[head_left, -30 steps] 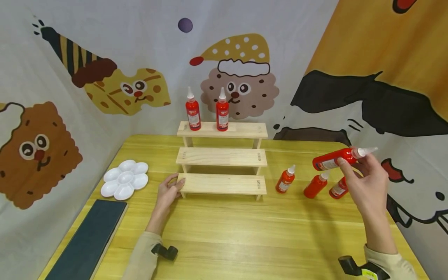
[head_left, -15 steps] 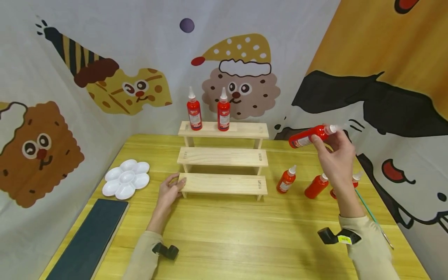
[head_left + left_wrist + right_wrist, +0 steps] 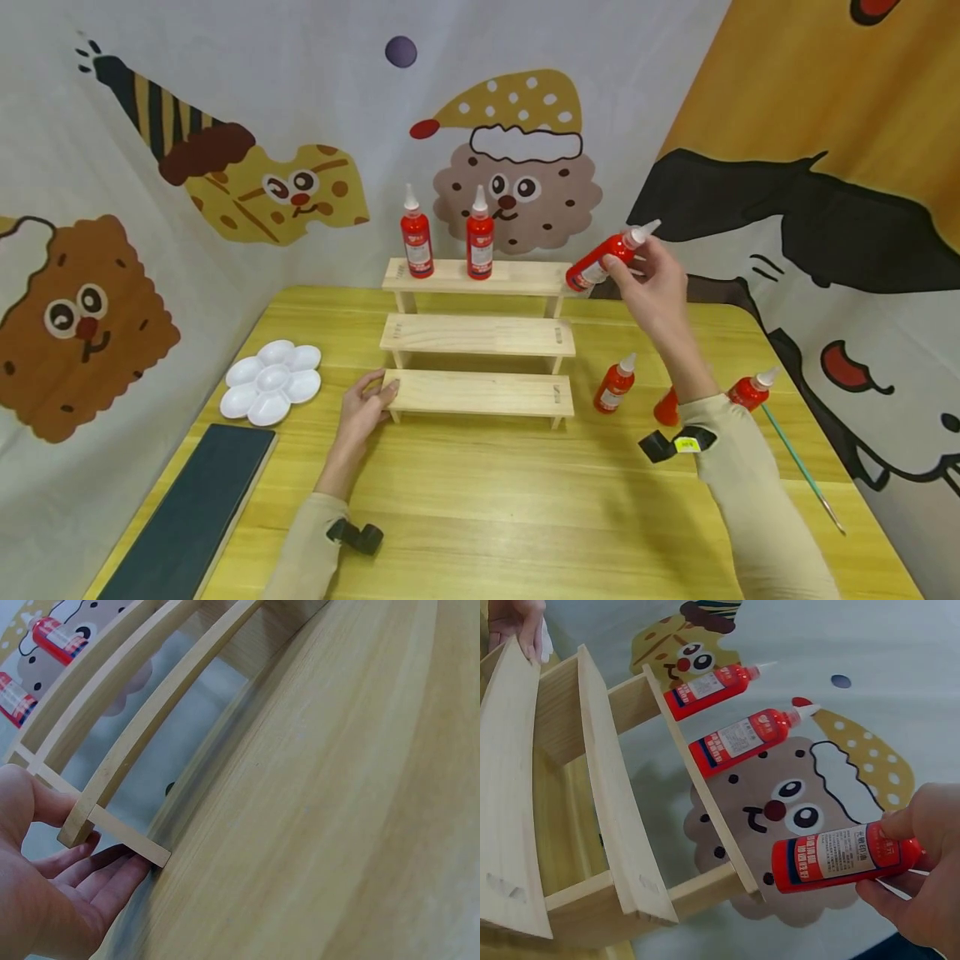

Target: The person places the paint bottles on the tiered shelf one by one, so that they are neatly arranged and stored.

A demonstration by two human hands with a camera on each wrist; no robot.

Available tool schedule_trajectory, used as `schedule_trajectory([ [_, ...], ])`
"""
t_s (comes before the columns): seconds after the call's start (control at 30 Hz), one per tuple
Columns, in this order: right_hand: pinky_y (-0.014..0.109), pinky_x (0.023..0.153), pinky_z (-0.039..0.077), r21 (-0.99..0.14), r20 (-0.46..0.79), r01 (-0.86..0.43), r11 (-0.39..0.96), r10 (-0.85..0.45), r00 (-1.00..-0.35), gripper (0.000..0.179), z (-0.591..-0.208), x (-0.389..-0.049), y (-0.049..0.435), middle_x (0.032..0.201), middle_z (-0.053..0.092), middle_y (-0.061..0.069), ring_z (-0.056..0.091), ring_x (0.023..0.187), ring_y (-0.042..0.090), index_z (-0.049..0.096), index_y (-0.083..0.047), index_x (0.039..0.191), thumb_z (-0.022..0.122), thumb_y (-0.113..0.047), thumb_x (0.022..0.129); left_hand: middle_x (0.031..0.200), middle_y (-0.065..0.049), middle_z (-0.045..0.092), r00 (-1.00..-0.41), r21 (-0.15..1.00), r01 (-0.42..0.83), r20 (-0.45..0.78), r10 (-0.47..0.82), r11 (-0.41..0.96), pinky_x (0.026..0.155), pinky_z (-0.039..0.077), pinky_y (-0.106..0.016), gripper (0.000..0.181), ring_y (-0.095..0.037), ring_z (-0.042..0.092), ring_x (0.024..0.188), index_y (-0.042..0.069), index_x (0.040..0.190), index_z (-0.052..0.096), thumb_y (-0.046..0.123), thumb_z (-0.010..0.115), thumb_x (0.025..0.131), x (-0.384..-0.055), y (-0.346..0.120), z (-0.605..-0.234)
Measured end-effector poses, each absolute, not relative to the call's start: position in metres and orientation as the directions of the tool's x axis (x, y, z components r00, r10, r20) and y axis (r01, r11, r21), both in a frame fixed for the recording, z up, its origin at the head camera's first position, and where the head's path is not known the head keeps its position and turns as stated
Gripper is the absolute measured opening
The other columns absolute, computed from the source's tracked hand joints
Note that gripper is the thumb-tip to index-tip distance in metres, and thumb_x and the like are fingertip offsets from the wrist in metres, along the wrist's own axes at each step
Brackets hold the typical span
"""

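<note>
Right hand (image 3: 656, 287): my thumb and fingers pinch a red bottle (image 3: 600, 263) close to its white nozzle (image 3: 637, 237).
Held bottle: tilted, base by the right end of the top tier (image 3: 525, 275).
Left hand (image 3: 363, 410): I grip the lowest tier (image 3: 480, 392) at its left end.
Top tier: two upright bottles (image 3: 480, 248).
Table (image 3: 480, 500): three further bottles (image 3: 613, 390), right of the tiers.

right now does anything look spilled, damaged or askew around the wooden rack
Nothing stands out: no spill or damage shows. Two red plastic bottles stand upright atop the pale wooden three-tier rack; another red plastic bottle tilts, but the right hand holds it.
</note>
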State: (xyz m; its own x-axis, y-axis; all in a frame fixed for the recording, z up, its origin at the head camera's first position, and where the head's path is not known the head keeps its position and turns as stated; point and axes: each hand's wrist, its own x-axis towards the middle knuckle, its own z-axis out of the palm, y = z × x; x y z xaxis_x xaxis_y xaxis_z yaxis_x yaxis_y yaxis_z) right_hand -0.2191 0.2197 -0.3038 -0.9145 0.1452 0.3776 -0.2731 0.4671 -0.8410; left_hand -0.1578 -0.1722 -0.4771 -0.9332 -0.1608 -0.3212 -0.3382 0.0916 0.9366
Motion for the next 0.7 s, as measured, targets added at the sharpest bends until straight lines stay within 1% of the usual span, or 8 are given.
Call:
schedule_trajectory([
  [0.1, 0.042, 0.106, 0.053, -0.829, 0.382, -0.298, 0.473, 0.090, -0.920, 0.045, -0.302, -0.231, 0.211, 0.136, 0.064, 0.016, 0.064, 0.120, 0.031, 0.056, -0.006, 0.140, 0.068, -0.020, 0.099, 0.151, -0.027, 0.048, -0.933, 0.937, -0.337, -0.320, -0.161, 0.091, 0.101, 0.055, -0.044, 0.058, -0.037, 0.060, 0.127, 0.008, 0.153, 0.042, 0.025, 0.062, 0.101, -0.158, -0.172, -0.477],
  [0.2, 0.047, 0.108, 0.050, -0.819, 0.380, -0.310, 0.483, 0.052, -0.923, 0.045, -0.301, -0.242, 0.202, 0.135, 0.063, 0.018, 0.062, 0.121, 0.034, 0.056, -0.003, 0.138, 0.068, -0.019, 0.099, 0.151, -0.028, 0.048, -0.935, 0.938, -0.333, -0.315, -0.160, 0.097, 0.100, 0.056, -0.044, 0.059, -0.036, 0.061, 0.125, 0.007, 0.153, 0.042, 0.025, 0.062, 0.101, -0.158, -0.172, -0.477],
  [0.37, 0.048, 0.107, 0.051, -0.794, 0.379, -0.325, 0.514, 0.000, -0.925, 0.043, -0.296, -0.257, 0.188, 0.133, 0.063, 0.019, 0.061, 0.120, 0.034, 0.056, -0.001, 0.136, 0.069, -0.017, 0.098, 0.150, -0.029, 0.048, -0.938, 0.940, -0.327, -0.309, -0.158, 0.098, 0.100, 0.056, -0.044, 0.060, -0.033, 0.062, 0.123, 0.006, 0.153, 0.041, 0.025, 0.063, 0.101, -0.157, -0.171, -0.477],
  [0.6, 0.050, 0.102, 0.054, -0.757, 0.363, -0.344, 0.555, -0.080, -0.928, 0.040, -0.289, -0.271, 0.173, 0.128, 0.065, 0.024, 0.064, 0.115, 0.039, 0.058, 0.001, 0.132, 0.069, -0.012, 0.096, 0.151, -0.030, 0.047, -0.939, 0.940, -0.326, -0.309, -0.152, 0.100, 0.102, 0.055, -0.047, 0.061, -0.037, 0.060, 0.126, 0.006, 0.154, 0.040, 0.026, 0.063, 0.101, -0.157, -0.171, -0.477],
  [0.7, 0.051, 0.100, 0.055, -0.737, 0.344, -0.340, 0.584, -0.109, -0.933, 0.039, -0.287, -0.274, 0.169, 0.127, 0.065, 0.025, 0.064, 0.113, 0.040, 0.058, 0.001, 0.131, 0.069, -0.011, 0.096, 0.150, -0.029, 0.048, -0.938, 0.940, -0.327, -0.311, -0.156, 0.095, 0.100, 0.056, -0.045, 0.060, -0.034, 0.062, 0.123, 0.006, 0.153, 0.041, 0.026, 0.063, 0.101, -0.157, -0.171, -0.476],
])
